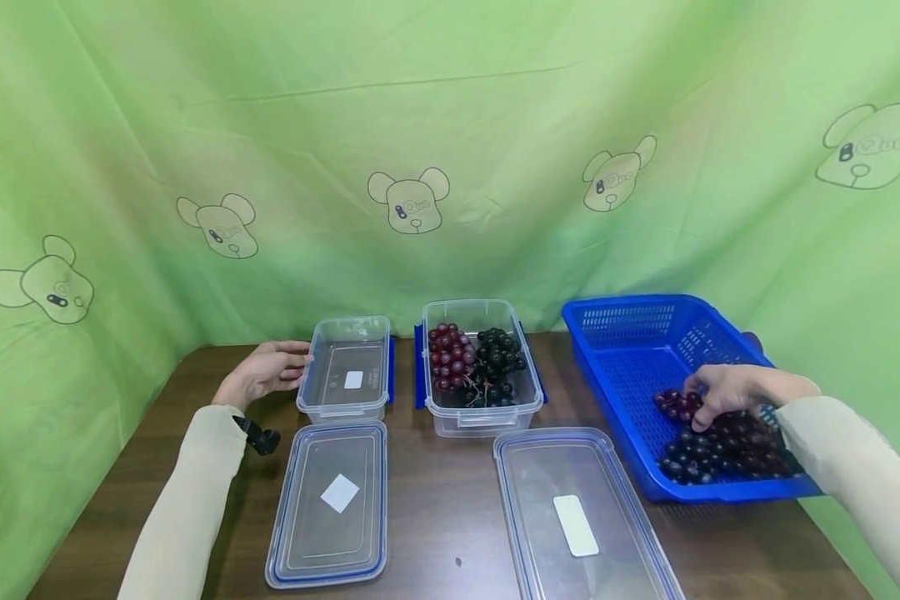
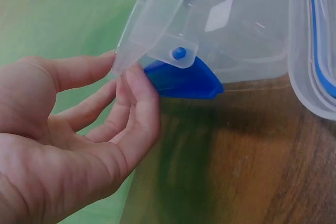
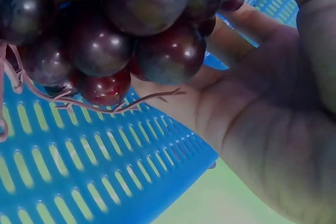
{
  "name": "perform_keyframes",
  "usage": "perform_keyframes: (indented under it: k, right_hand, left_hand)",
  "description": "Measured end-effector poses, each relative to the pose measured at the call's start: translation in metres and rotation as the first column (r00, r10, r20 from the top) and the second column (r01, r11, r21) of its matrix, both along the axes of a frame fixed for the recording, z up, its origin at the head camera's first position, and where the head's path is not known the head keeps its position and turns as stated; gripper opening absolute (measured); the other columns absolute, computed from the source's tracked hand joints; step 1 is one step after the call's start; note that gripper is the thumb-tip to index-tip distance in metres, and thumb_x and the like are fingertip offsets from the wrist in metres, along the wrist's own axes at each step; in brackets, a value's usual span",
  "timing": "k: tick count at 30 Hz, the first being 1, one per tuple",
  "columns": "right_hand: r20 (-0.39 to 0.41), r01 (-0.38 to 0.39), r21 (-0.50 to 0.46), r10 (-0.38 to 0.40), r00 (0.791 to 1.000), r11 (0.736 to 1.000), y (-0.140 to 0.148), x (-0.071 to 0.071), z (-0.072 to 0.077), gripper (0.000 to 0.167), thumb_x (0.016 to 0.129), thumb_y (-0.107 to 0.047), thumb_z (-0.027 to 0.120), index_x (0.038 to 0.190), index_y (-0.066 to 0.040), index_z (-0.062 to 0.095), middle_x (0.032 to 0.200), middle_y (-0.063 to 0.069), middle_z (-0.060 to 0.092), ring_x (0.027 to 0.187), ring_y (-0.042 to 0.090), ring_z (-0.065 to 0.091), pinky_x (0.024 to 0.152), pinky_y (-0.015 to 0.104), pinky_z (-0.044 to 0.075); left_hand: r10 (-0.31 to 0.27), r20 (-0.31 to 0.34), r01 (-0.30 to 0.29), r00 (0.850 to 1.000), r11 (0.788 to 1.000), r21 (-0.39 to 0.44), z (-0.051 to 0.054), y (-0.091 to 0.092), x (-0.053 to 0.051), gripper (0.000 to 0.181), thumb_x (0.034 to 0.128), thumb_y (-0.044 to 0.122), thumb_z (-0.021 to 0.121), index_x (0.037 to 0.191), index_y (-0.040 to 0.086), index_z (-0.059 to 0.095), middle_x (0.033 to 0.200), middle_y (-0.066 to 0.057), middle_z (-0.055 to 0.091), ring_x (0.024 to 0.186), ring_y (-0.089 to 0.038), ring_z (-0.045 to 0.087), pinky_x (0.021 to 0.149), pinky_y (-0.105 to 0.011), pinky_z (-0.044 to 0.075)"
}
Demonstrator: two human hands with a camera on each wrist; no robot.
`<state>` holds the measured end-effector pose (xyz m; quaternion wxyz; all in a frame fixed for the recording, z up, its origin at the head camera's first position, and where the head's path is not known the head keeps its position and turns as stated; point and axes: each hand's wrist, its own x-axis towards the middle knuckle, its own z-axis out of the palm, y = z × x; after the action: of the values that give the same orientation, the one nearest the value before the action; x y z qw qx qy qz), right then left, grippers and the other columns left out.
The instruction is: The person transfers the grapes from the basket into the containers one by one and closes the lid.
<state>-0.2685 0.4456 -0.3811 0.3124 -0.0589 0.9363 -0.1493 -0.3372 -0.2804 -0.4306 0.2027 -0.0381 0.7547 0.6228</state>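
Note:
In the head view, my left hand (image 1: 270, 367) is at the left side of a clear plastic container (image 1: 330, 329) on the table. The left wrist view shows the thumb and fingers (image 2: 142, 90) pinching its rim beside a blue latch (image 2: 184, 80). On the right, my right hand (image 1: 738, 390) reaches into a blue slotted basket (image 1: 607, 408) and grips a bunch of red grapes (image 1: 675, 405). Close up in the right wrist view, dark red grapes (image 3: 100, 48) hang on their stem, partly covering the fingers. Black grapes (image 1: 693, 458) lie below in the basket.
A second clear container (image 1: 487, 423) in the middle holds red grapes (image 1: 450, 354) and black grapes (image 1: 498, 350). Two blue-edged lids (image 1: 330, 533) (image 1: 547, 467) lie in front on the brown table (image 1: 442, 500). A green curtain (image 1: 495, 267) hangs behind.

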Motion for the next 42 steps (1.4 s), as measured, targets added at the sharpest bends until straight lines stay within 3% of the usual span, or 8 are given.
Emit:
perform_keyframes:
  k: [3, 9, 16, 21, 28, 32, 37, 42]
  right_hand:
    - [-0.001, -0.014, -0.008, 0.014, 1.000, 1.000, 0.000, 0.000, 0.002, 0.081, 0.083, -0.022, 0.087, 0.139, 0.019, 0.046, 0.126, 0.040, 0.055, 0.108, 0.047, 0.062, 0.073, 0.068, 0.062]
    - [-0.057, -0.031, -0.044, 0.028, 0.998, 0.999, 0.002, 0.003, 0.001, 0.077, 0.082, -0.017, 0.085, 0.139, 0.019, 0.048, 0.115, 0.032, 0.061, 0.076, 0.026, 0.059, 0.057, 0.033, 0.052]
    - [-0.189, -0.123, -0.013, 0.118, 0.975, 0.992, 0.007, 0.007, 0.003, 0.072, 0.082, -0.019, 0.087, 0.134, 0.019, 0.054, 0.101, 0.021, 0.066, 0.085, 0.024, 0.059, 0.071, 0.036, 0.056]
    - [-0.196, -0.102, -0.066, 0.087, 0.977, 0.993, 0.008, 0.008, 0.005, 0.070, 0.085, -0.019, 0.084, 0.136, 0.018, 0.054, 0.078, 0.001, 0.050, 0.062, 0.011, 0.046, 0.055, 0.025, 0.041]
    - [-0.314, -0.148, -0.019, 0.135, 0.940, 0.989, 0.007, 0.004, 0.015, 0.069, 0.084, -0.026, 0.087, 0.133, 0.014, 0.059, 0.107, 0.015, 0.070, 0.088, 0.019, 0.058, 0.072, 0.033, 0.055]
    - [-0.319, -0.107, -0.071, 0.079, 0.944, 0.992, 0.005, 0.004, 0.020, 0.072, 0.088, -0.028, 0.085, 0.140, 0.012, 0.055, 0.117, 0.027, 0.067, 0.081, 0.021, 0.063, 0.064, 0.034, 0.058]
    - [-0.412, -0.127, -0.123, 0.066, 0.909, 0.984, 0.001, 0.004, 0.029, 0.067, 0.092, -0.024, 0.081, 0.142, 0.013, 0.053, 0.133, 0.041, 0.059, 0.106, 0.040, 0.070, 0.076, 0.042, 0.065]
    - [-0.445, -0.095, -0.168, 0.011, 0.895, 0.981, -0.004, 0.001, 0.040, 0.067, 0.096, -0.019, 0.077, 0.146, 0.014, 0.047, 0.134, 0.042, 0.058, 0.093, 0.016, 0.071, 0.069, 0.029, 0.063]
  left_hand:
    - [0.011, 0.014, -0.011, 1.000, 1.000, 0.019, 0.001, 0.000, -0.001, 0.059, 0.1067, 0.007, 0.059, 0.160, -0.001, 0.035, 0.090, 0.006, 0.072, 0.079, -0.006, 0.066, 0.073, -0.022, 0.060]
    - [0.007, 0.029, -0.009, 1.000, 0.998, 0.060, 0.001, 0.001, -0.002, 0.061, 0.1062, 0.005, 0.059, 0.162, 0.000, 0.033, 0.091, 0.006, 0.073, 0.078, -0.006, 0.065, 0.072, -0.023, 0.058]
    - [-0.001, 0.025, -0.001, 1.000, 0.997, 0.073, 0.001, 0.002, 0.000, 0.061, 0.1069, 0.006, 0.058, 0.162, 0.000, 0.033, 0.091, 0.008, 0.073, 0.078, -0.006, 0.064, 0.073, -0.023, 0.058]
    - [-0.008, 0.022, 0.006, 1.000, 0.997, 0.079, 0.000, 0.001, -0.001, 0.062, 0.1061, 0.007, 0.060, 0.162, 0.000, 0.033, 0.092, 0.007, 0.074, 0.080, -0.007, 0.065, 0.074, -0.023, 0.058]
    - [-0.010, 0.016, 0.008, 1.000, 0.997, 0.079, -0.001, -0.002, -0.002, 0.063, 0.1057, 0.007, 0.061, 0.162, 0.001, 0.033, 0.097, 0.005, 0.074, 0.084, -0.009, 0.067, 0.075, -0.024, 0.059]
    - [-0.006, 0.020, 0.005, 1.000, 0.997, 0.078, -0.002, -0.003, -0.002, 0.062, 0.1058, 0.006, 0.060, 0.162, 0.001, 0.034, 0.097, 0.005, 0.075, 0.083, -0.009, 0.067, 0.075, -0.024, 0.059]
    - [-0.020, 0.022, 0.018, 1.000, 0.995, 0.098, -0.003, -0.002, -0.003, 0.062, 0.1066, 0.005, 0.057, 0.163, 0.001, 0.032, 0.094, 0.006, 0.074, 0.081, -0.008, 0.067, 0.073, -0.024, 0.059]
    - [-0.017, 0.025, 0.015, 1.000, 0.994, 0.106, -0.003, -0.003, -0.004, 0.062, 0.1066, 0.006, 0.057, 0.163, 0.001, 0.032, 0.093, 0.006, 0.074, 0.081, -0.008, 0.067, 0.072, -0.023, 0.058]
